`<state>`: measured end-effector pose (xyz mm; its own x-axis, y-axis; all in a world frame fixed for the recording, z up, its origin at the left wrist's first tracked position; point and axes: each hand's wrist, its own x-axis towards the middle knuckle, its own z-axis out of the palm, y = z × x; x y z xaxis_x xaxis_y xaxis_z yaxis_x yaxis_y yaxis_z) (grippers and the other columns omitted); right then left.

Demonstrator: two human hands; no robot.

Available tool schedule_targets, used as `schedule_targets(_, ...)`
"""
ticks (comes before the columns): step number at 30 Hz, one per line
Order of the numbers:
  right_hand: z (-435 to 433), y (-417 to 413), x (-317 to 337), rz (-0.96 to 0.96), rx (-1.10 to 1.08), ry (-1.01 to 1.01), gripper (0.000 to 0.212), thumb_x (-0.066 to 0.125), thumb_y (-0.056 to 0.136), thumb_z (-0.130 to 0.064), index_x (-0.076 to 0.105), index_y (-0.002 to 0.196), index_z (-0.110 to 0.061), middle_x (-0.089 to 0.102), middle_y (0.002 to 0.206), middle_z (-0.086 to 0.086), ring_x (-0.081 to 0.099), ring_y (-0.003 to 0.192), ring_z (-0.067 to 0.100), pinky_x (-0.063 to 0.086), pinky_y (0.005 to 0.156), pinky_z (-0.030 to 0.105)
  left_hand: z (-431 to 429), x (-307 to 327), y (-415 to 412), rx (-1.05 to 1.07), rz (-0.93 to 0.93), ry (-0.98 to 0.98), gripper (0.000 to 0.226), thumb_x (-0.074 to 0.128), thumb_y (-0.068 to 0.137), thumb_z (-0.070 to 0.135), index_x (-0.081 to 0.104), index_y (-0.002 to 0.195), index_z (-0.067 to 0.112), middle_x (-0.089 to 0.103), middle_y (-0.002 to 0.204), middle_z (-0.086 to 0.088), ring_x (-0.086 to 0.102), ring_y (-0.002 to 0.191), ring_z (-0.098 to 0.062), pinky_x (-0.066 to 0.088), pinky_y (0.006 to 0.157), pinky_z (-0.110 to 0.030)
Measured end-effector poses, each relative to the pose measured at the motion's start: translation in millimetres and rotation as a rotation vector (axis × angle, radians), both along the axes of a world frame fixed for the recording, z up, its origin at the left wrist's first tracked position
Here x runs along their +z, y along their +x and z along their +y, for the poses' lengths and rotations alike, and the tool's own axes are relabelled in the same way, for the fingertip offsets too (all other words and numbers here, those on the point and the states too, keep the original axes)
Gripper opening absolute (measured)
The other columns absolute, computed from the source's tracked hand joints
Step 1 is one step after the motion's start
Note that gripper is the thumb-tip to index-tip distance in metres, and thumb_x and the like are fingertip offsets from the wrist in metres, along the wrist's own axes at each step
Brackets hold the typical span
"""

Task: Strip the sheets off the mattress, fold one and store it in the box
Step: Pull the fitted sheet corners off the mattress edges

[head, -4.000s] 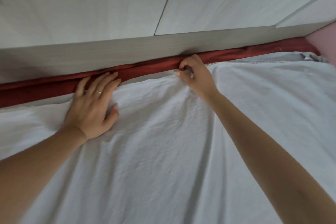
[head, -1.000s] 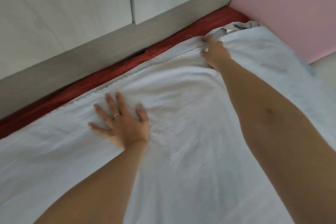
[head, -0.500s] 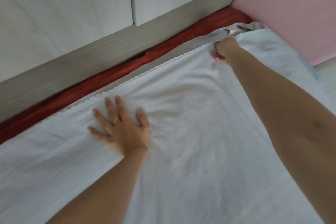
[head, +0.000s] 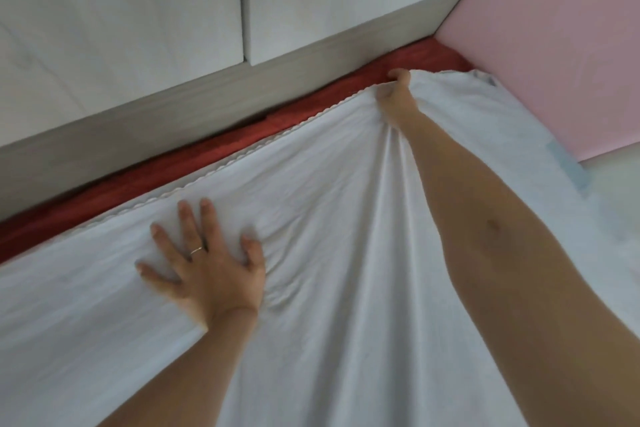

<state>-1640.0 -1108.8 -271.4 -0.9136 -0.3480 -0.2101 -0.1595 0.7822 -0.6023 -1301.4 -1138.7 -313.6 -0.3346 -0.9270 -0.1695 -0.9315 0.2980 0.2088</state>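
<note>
I judge early stage: right hand (head: 394, 99) grips white sheet (head: 346, 253) edge near corner, left hand (head: 207, 267) flat, pressing it. Red sheet (head: 242, 137), folding, boxing pending.

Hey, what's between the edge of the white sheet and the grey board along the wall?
In the head view, a strip of red fabric runs the whole way between the white sheet and the grey board.

white cabinet doors (head: 121, 10) top-left | grey wood-grain board (head: 173, 118) below them | pink panel (head: 554, 45) top-right
</note>
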Motion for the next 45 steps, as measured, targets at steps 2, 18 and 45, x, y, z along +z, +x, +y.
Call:
schedule_targets(2, 11, -4, 18, 0.053, -0.135, -0.085, 0.057, 0.041, 0.095, -0.012, 0.016, 0.147, -0.012, 0.055, 0.098, 0.003, 0.054, 0.096, 0.021, 0.037, 0.078, 0.022, 1, 1, -1, -0.001, -0.010, 0.004, 0.071, 0.021, 0.084, 0.057, 0.015, 0.150, 0.029, 0.009, 0.158, 0.004, -0.004, 0.145, -0.030, -0.003, 0.109, -0.064)
schedule_targets(18, 127, -46, 56, 0.073, -0.280, 0.200, 0.066, 0.050, 0.095, -0.024, 0.014, 0.149, -0.022, 0.030, 0.148, 0.010, 0.031, 0.135, 0.026, 0.024, 0.113, 0.041, 2, 4, -1, -0.007, -0.008, 0.024, 0.074, 0.020, 0.083, 0.057, 0.019, 0.149, 0.026, 0.010, 0.158, 0.002, -0.004, 0.144, -0.031, -0.004, 0.109, -0.063)
schedule_targets(45, 103, 418, -36, 0.215, -0.146, 0.355, 0.070, 0.039, 0.081, -0.052, 0.031, 0.146, -0.027, 0.028, 0.154, 0.002, 0.027, 0.141, 0.029, 0.010, 0.111, 0.057, 7, 8, 8, -0.034, 0.098, -0.009, 0.070, 0.031, 0.089, 0.050, 0.015, 0.151, 0.023, 0.004, 0.159, -0.001, -0.007, 0.145, -0.033, -0.007, 0.110, -0.063)
